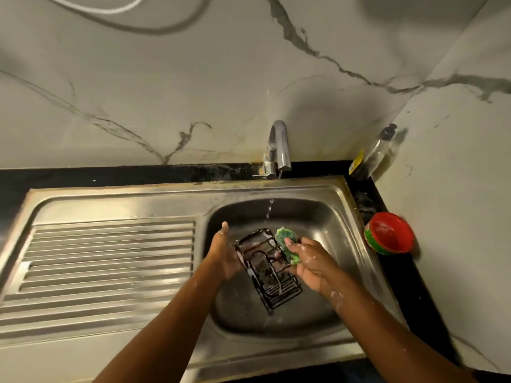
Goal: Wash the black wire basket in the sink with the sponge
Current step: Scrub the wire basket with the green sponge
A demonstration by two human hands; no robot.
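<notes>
Now left hand [225, 255] round basket [269, 280]; right hand [312, 262], sponge [286, 244]

Chrome tap [280, 145] runs against a veined marble wall [166, 92]; right of the tap stand a clear pump bottle [377, 152] and a red bowl [390, 233].

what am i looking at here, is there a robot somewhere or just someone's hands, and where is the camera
There is no robot here. These are a person's two bare hands, filmed by one camera worn on the head and looking down. The left hand holds a black wire basket over the sink. The right hand grips a green sponge against the basket's far end. A thin stream of water runs from the tap. To the right of the sink sit a red bowl and a clear bottle.
</notes>
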